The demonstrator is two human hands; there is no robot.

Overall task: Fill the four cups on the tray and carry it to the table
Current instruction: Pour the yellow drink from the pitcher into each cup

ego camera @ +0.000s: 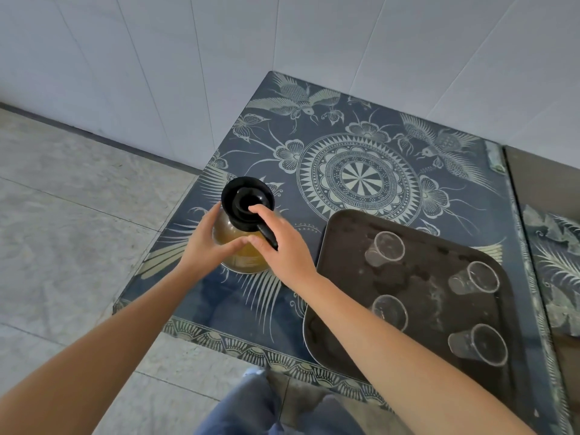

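the jug point(241, 246) of amber drink is grasped by the left hand point(205, 243) and right hand point(282, 243) beside the tray point(342, 233) (four cups point(384, 248) empty), so lifting and pouring is called for next.

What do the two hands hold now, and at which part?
Both hold the jug. The left hand cups its glass side; the right hand has its grip at the black handle, a finger on the lid.
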